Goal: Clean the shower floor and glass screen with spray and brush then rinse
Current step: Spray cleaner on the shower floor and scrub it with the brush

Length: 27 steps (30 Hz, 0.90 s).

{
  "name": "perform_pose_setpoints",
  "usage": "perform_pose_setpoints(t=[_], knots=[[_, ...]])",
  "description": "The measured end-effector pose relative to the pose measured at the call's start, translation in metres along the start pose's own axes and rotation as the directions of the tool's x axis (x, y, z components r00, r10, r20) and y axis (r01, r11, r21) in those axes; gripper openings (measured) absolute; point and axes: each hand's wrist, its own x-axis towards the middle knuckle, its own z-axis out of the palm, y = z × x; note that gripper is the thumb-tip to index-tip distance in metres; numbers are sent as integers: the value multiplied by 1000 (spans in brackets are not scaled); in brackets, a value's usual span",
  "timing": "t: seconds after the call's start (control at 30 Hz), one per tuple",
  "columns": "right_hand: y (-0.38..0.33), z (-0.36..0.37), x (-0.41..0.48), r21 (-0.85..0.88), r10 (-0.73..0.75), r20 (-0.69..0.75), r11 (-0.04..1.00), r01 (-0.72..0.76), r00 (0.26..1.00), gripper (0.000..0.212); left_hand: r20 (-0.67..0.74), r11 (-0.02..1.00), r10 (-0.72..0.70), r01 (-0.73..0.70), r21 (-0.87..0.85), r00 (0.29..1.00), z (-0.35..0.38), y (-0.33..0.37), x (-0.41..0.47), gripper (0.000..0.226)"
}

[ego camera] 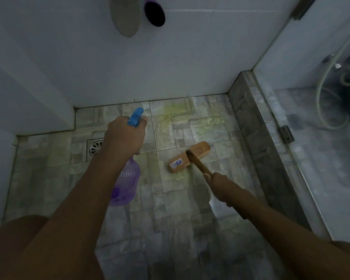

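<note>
Left hand: your left hand (124,136) was curled round the neck of the purple spray bottle (125,184), with a fingertip at its blue trigger head (135,116). The nozzle faced the back edge of the shower floor (182,209).
Right hand: your right hand (220,187) was closed round the brush handle (198,163), low on the shaft.
Brush: the brush head (190,157) lay flat on the floor, about mid-floor and nearer the kerb (259,146). Its long axis ran from near-left to far-right, and the handle slanted back from its middle to your right hand.
Relation that counted: the yellowish wet patch (176,115) lay beyond the head, toward the floor's back edge and a little to its left. By my reading, a push away from you would have carried the bristles into it, and your right hand was the one placed for that.
Drain: the drain (94,148) sat by the floor's left side, partly hidden behind your left wrist.
Glass screen: the glass screen (311,168) stood past the kerb, well apart from both hands.
</note>
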Motion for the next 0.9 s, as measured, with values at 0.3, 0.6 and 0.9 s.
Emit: perform_pose_setpoints(t=[0.3, 0.6, 0.9], knots=[[-40, -93, 81, 403, 224, -176, 905, -137, 959, 50, 1, 999, 31, -31, -25, 1000, 7, 10, -8, 47], [-46, 40, 7, 86, -81, -32, 993, 83, 996, 48, 30, 999, 34, -34, -9, 999, 9, 12, -9, 48], [24, -31, 20, 239, 172, -124, 961, -139, 977, 51, 37, 1000, -16, 16, 17, 999, -2, 3, -12, 46]])
